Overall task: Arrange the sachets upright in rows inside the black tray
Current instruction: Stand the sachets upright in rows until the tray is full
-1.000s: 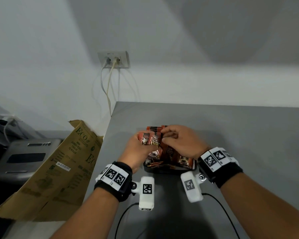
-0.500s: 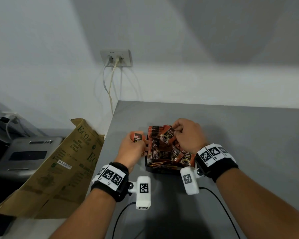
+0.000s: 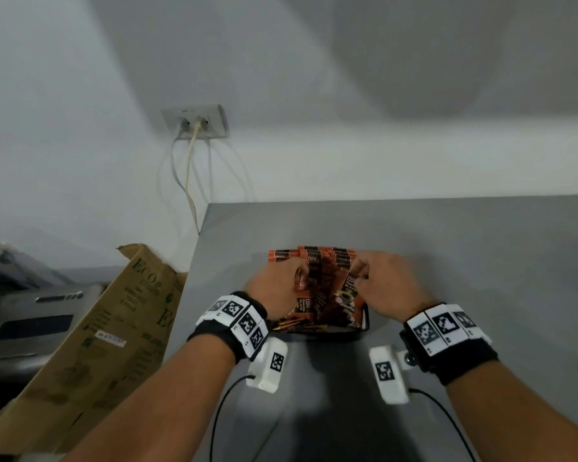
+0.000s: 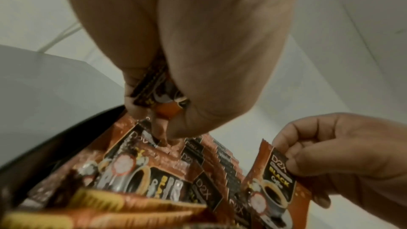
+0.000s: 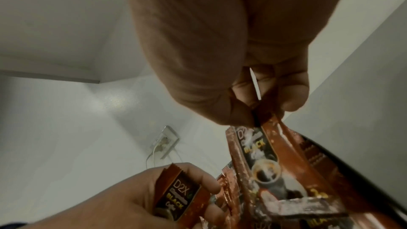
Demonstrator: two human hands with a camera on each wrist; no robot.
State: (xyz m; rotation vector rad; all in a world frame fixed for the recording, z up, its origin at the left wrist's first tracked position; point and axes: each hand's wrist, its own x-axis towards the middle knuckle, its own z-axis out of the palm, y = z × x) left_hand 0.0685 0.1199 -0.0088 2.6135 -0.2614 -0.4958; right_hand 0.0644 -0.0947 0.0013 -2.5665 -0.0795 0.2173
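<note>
A black tray on the grey table holds several orange-and-black coffee sachets; those at the back stand upright in rows, while the front ones lean or lie loose. My left hand is over the tray's left side, its curled fingers holding a sachet. My right hand is over the right side and pinches the top edge of another sachet, which hangs tilted over the loose ones. In the left wrist view that pinched sachet stands apart from the rows.
The table ends at its left edge, close to the tray. Beyond it lean a brown cardboard box and a grey printer. A wall socket with two cables hangs behind. Two wrist-camera cables trail toward me.
My left hand has moved right, from beside the tray to over its left side, with its sachet. My right hand has come forward and now pinches a sachet at the right.
</note>
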